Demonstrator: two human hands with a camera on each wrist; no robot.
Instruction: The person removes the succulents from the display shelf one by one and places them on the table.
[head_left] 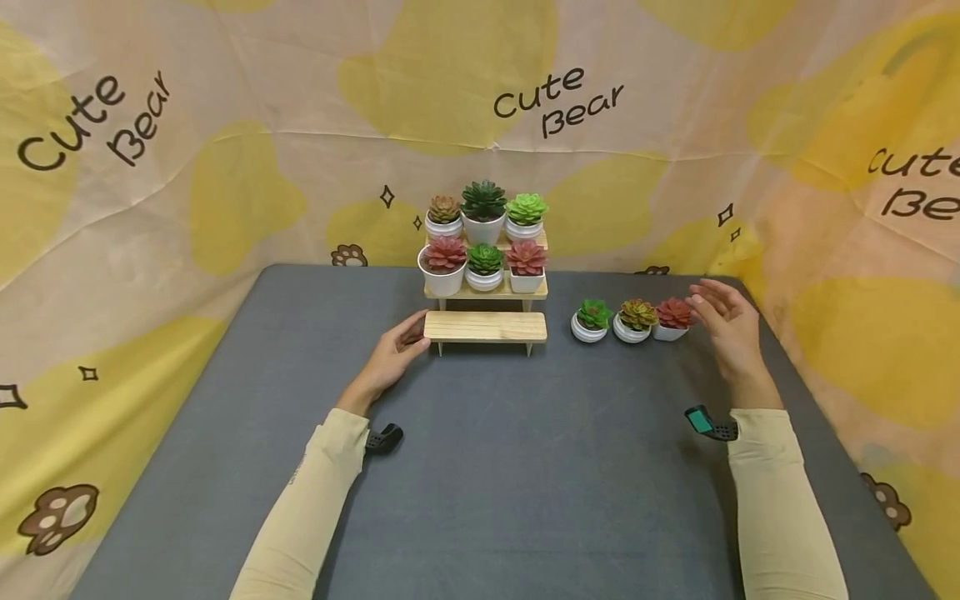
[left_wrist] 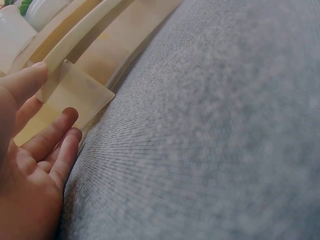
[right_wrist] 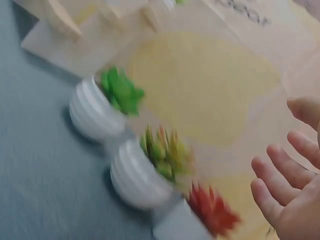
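Note:
My left hand holds the left end of the lowest board of a tiered wooden display stand. In the left wrist view its thumb lies at the board's end, with the other fingers beside the clear side panel. My right hand is raised with fingers loosely spread and holds nothing. It is just right of a red potted succulent, whose white pot stands on the table. Left of that stand a yellow-green succulent and a green succulent, both in ribbed white pots.
Three potted succulents, including a dark green one, fill the top tier. On the middle tier are two reddish ones and a green one. A printed cloth hangs behind and beside the grey table.

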